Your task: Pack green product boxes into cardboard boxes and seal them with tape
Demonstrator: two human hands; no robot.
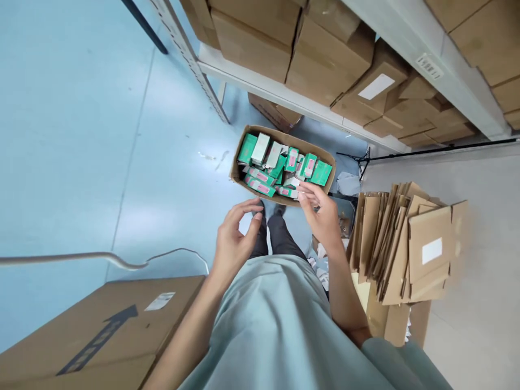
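My left hand hovers in front of my body, its fingers curved and apart from the thumb, with nothing between them. My right hand is held up near the front right edge of an open cardboard box; its fingers are spread and nothing shows in them. Whether its fingertips touch the box cannot be told. Inside the box lie several small green and white cartons with pink labels, jumbled at different angles. A white-sided carton stands among them on the left.
Shelving with a white beam holds several brown boxes beyond the open box. Flattened cardboard is stacked at the right. A large carton with a printed arrow stands at the lower left, beside a pale cable. Paper scraps lie near my legs.
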